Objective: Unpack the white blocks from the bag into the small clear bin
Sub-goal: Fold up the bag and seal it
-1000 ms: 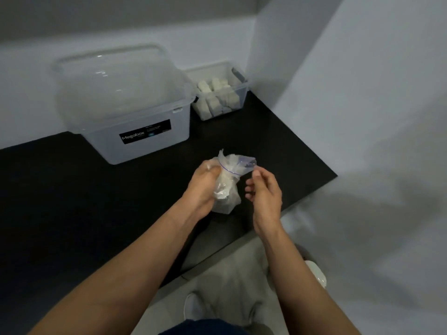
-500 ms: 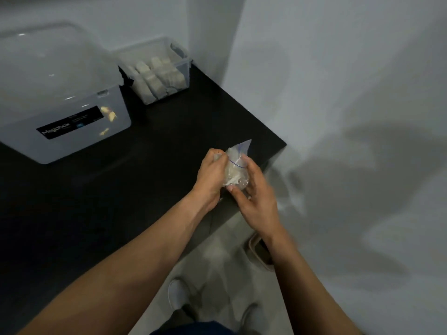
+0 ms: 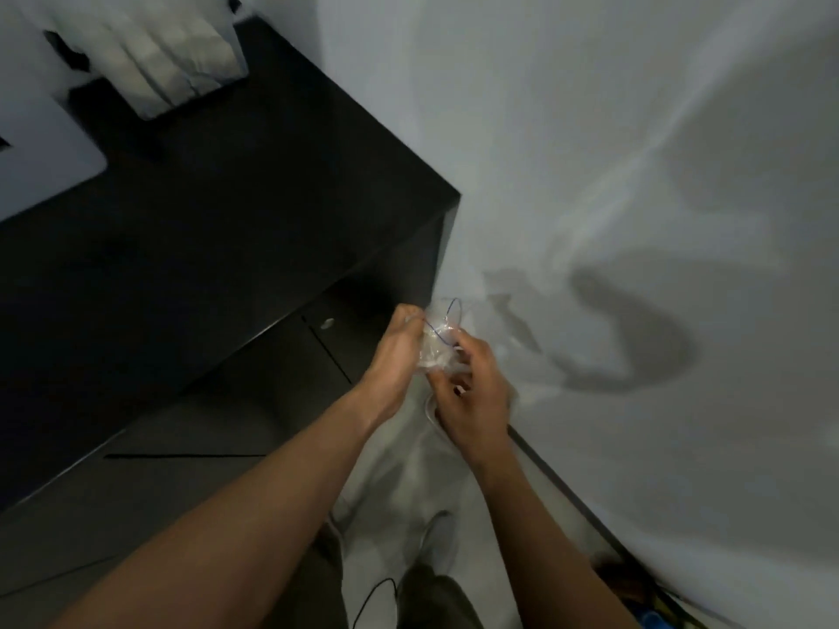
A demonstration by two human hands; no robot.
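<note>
Off the near corner of the black counter (image 3: 218,206), in front of its dark cabinet doors, a small bag (image 3: 436,342) of thin clear plastic hangs in the air between both hands. It is crumpled and glossy, with a thin blue line looping along its mouth. Something pale shows through the film, too blurred to tell its shape. The left grip (image 3: 394,356) is closed on the bag's left side, fingertips pinching the film near the blue line. The right grip (image 3: 472,392) is curled round the bag's lower right side from below.

At the far end of the counter stands the small clear bin (image 3: 152,112), a smeared rectangle with straight translucent walls. The white blocks (image 3: 181,49) in it are chunky, matte and packed side by side. Just left of it is the rounded corner of a large frosted plastic box (image 3: 45,143). A plain pale wall (image 3: 635,152) runs along the right.
</note>
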